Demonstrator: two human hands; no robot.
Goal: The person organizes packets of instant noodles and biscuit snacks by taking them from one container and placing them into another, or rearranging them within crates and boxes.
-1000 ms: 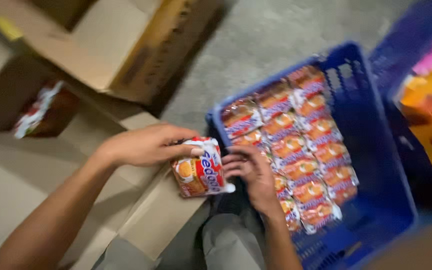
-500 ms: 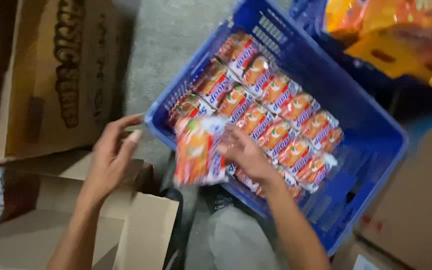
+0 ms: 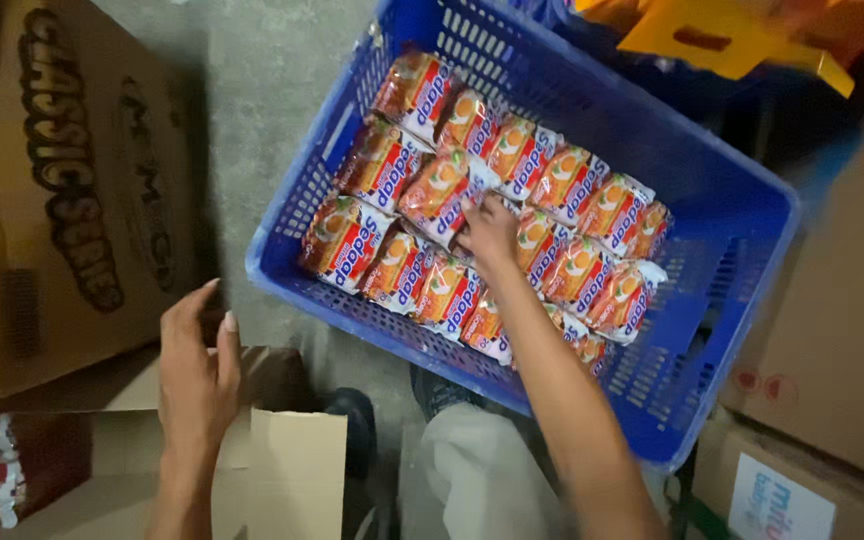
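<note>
The right hand (image 3: 489,232) reaches into the blue crate (image 3: 742,205), fingers curled down onto an orange snack packet (image 3: 439,193) lying just beyond its fingertips, the packet's long axis slanting with the rows around it; whether it is actually gripped cannot be told. The left hand (image 3: 195,372) hangs released, fingers spread, well apart over a cardboard flap (image 3: 287,470), so the right is nearer.

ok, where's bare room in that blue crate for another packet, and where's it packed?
Bare floor shows along the blue crate's far-right wall, beyond the snack packets, and in its near-right corner. The left half is packed in tight rows; the right hand rests on them mid-crate. Outside, grey floor lies bare between crate and cardboard box. The left hand is over a box flap.
</note>
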